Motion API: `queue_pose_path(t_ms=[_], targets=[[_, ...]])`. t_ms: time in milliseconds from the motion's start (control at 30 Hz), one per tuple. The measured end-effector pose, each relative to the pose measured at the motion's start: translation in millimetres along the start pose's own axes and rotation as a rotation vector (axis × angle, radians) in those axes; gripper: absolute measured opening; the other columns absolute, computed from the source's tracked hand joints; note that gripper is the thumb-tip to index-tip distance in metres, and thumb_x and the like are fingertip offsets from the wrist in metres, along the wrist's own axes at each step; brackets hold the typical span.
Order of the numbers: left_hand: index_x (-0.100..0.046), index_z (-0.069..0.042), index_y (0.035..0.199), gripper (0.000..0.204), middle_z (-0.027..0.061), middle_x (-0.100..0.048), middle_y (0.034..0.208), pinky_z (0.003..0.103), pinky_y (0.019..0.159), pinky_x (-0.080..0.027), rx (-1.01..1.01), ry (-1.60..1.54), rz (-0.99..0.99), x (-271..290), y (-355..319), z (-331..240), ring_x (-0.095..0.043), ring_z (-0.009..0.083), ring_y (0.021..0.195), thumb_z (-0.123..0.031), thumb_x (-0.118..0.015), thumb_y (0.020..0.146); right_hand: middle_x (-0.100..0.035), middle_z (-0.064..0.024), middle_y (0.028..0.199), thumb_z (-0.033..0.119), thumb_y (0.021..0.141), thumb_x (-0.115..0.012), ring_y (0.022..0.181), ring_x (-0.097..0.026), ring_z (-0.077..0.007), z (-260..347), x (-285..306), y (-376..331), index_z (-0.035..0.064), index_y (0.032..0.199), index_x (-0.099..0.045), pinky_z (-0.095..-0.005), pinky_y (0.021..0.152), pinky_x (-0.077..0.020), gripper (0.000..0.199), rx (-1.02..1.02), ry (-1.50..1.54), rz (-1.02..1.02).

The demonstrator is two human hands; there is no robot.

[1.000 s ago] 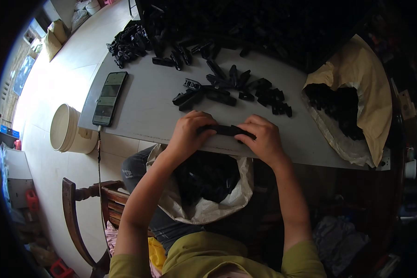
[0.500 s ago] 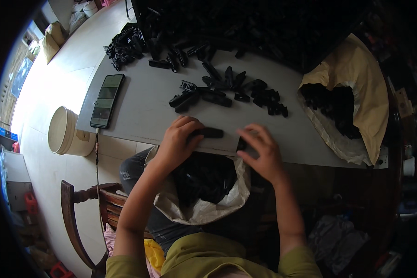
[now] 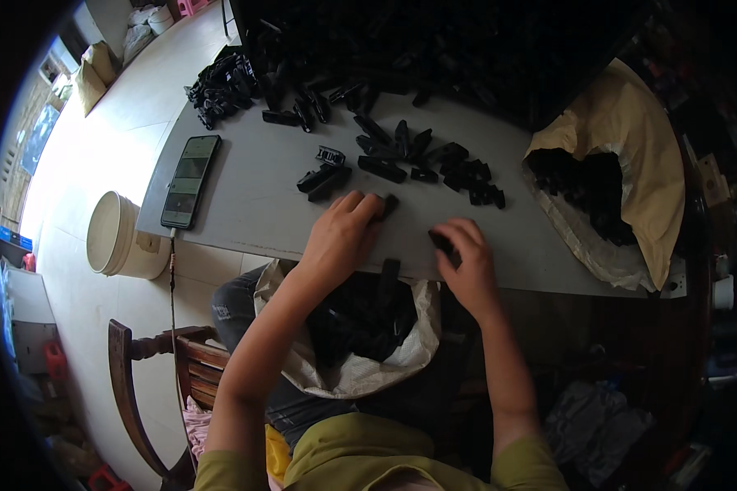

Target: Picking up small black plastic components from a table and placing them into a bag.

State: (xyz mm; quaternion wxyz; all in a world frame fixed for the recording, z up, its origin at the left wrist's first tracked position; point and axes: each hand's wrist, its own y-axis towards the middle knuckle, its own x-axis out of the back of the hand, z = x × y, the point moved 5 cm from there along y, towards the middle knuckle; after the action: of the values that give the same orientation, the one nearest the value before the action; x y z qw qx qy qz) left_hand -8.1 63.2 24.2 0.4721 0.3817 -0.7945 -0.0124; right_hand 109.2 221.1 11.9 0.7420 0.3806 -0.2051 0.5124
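Note:
My left hand [image 3: 341, 236] is over the grey table with its fingers closed around a small black plastic piece [image 3: 391, 205], whose end sticks out past the fingertips. To its right, my right hand [image 3: 469, 263] pinches another dark piece [image 3: 440, 241] between thumb and fingers. Between the hands, a long black plastic piece [image 3: 391, 272] stands upright at the table's front edge, over the mouth of a white woven sack [image 3: 356, 381] on my lap. More black pieces [image 3: 356, 323] fill that sack. Farther back, several black pieces [image 3: 382, 168] lie scattered on the table [image 3: 254, 180].
A phone [image 3: 190, 182] with a cable lies at the table's left. A large dark heap [image 3: 434, 57] covers the back. At right stands an open tan sack [image 3: 655, 180] of black parts. A cream bucket [image 3: 110, 233] and wooden chair [image 3: 127, 368] are at left.
The long black piece has left my left hand and is now over the sack's mouth. My left hand has moved forward and right onto another piece. My right hand has shifted slightly.

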Motion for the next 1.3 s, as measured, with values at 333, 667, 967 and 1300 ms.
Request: queue_pose_path(t_ms=[333,667,967,1300], targets=[[-0.062,-0.002,0.094,0.022,0.0139,-0.06,0.095,0.04,0.081,-0.047,0.033,-0.273,0.087,-4,-11,6,-0.058,0.0345,0.091,-0.004,-0.07,0.073,-0.06,-0.0064,0.106,-0.008,0.078,-0.059,0.096,-0.059,-0.0165,0,-20,38,-0.0017,0.111,-0.061,-0.0286,0.081,-0.0473,0.034,-0.218,0.878,-0.01],[-0.063,-0.001,0.092,0.023,0.0135,-0.062,0.093,0.038,0.079,-0.049,0.036,-0.319,0.084,0,-11,8,-0.06,0.0328,0.089,-0.001,-0.071,0.07,-0.063,-0.0086,0.093,-0.002,0.07,-0.073,0.09,-0.061,-0.0214,12,-10,29,-0.0005,0.091,-0.065,-0.0309,0.078,-0.0491,0.022,-0.002,0.191,0.046],[-0.067,-0.001,0.092,0.024,0.0127,-0.065,0.093,0.036,0.079,-0.05,-0.059,-0.338,0.078,-6,-9,11,-0.062,0.0308,0.087,-0.003,-0.073,0.069,-0.063,-0.0085,0.086,0.001,0.061,-0.08,0.091,-0.061,-0.0233,15,-13,29,-0.0017,0.083,-0.067,-0.0326,0.075,-0.0499,0.026,0.149,0.162,0.075],[-0.06,-0.001,0.097,0.024,0.0143,-0.058,0.095,0.04,0.079,-0.048,0.186,0.306,-0.154,34,11,30,-0.058,0.0323,0.093,-0.008,-0.068,0.075,-0.06,-0.0097,0.108,0.007,0.08,-0.068,0.095,-0.062,-0.0288,-15,-16,74,0.0027,0.105,-0.063,-0.0323,0.076,-0.0507,0.026,0.092,-0.28,-0.181]])
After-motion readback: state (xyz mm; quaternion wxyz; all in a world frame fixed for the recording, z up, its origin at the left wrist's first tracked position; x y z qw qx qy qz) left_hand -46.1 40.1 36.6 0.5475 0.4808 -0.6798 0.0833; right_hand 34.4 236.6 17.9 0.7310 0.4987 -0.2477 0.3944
